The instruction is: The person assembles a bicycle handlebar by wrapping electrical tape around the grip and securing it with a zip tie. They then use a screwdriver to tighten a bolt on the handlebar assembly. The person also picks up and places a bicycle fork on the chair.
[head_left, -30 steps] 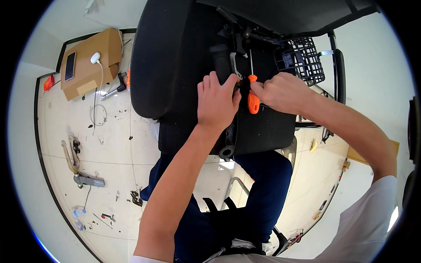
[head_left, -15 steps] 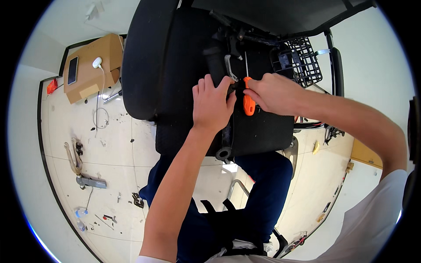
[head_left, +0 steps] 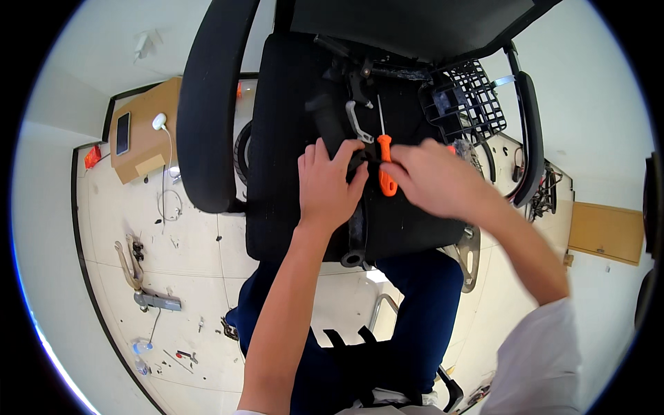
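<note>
Since the earlier frames, both hands are being kept at the same spot on the chair's underside, while the black armrest pad [head_left: 207, 111] is being seen shifted further toward the middle of the view and the cardboard box [head_left: 145, 138] nearer to it.

An orange-handled screwdriver [head_left: 384, 162] is being pinched by the right hand [head_left: 436, 180], fingers curled around the handle, with the thin metal shaft being pointed upward in the picture toward the black mechanism [head_left: 360, 76] bolted beneath the seat. The left hand [head_left: 330, 183] is being pressed flat against the black seat underside [head_left: 290, 138], fingers together and extended, their tips being laid just beside the screwdriver handle and against a dark bracket [head_left: 330, 121]; nothing is being gripped by it. A grey metal lever [head_left: 356, 121] is being shown just above the left fingertips.

Further out, a black mesh part [head_left: 467, 97] and a second armrest [head_left: 529, 138] are being seen on the right. The overturned chair is being propped over legs clad in dark blue trousers [head_left: 422, 311]. On the tiled floor [head_left: 194, 277] at left, a phone [head_left: 123, 133] is being rested on the box, with a white cable [head_left: 166, 159] beside it, and a metal tool [head_left: 142, 283] is being left well apart, lower down.
</note>
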The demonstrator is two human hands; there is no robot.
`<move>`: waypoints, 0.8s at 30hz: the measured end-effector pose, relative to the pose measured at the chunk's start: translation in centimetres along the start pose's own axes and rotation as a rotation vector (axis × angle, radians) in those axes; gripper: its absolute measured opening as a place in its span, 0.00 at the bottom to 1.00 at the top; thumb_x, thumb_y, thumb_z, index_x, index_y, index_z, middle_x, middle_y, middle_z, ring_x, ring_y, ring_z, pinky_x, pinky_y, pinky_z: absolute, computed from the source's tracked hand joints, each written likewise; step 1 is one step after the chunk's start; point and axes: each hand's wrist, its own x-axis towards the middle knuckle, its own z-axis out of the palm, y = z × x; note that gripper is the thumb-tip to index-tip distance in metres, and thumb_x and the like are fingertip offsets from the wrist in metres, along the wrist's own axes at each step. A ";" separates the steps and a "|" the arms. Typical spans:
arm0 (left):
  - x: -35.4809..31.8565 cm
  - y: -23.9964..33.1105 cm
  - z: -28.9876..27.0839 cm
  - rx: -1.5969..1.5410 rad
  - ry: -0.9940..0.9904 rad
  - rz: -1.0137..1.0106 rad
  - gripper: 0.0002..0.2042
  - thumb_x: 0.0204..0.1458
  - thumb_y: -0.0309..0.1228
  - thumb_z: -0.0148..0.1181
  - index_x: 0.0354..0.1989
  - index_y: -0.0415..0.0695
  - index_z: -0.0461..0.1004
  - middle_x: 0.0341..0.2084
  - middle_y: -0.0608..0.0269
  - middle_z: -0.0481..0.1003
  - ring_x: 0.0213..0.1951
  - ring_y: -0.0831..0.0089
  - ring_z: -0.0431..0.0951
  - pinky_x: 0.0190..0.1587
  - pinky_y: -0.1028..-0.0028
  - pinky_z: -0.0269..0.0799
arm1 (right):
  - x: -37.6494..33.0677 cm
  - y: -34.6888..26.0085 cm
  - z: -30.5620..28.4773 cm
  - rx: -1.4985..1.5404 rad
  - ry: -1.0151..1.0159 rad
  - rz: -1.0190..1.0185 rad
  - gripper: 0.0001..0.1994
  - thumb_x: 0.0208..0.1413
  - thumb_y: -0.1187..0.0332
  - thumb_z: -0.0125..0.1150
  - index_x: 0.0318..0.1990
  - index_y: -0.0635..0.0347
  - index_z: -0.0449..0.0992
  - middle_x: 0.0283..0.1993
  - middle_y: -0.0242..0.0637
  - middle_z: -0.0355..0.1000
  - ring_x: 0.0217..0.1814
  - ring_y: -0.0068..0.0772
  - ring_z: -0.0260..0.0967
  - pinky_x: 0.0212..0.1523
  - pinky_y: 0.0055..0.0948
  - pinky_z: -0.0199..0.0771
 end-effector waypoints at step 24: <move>8.6 10.5 10.8 -0.590 0.068 -0.417 0.15 0.51 0.19 0.59 0.48 0.43 0.70 0.51 0.48 0.72 0.47 0.63 0.77 0.53 0.69 0.72 | -7.3 22.6 2.4 1.076 0.535 0.236 0.08 0.59 0.71 0.57 0.28 0.64 0.72 0.15 0.39 0.64 0.13 0.31 0.61 0.18 0.31 0.59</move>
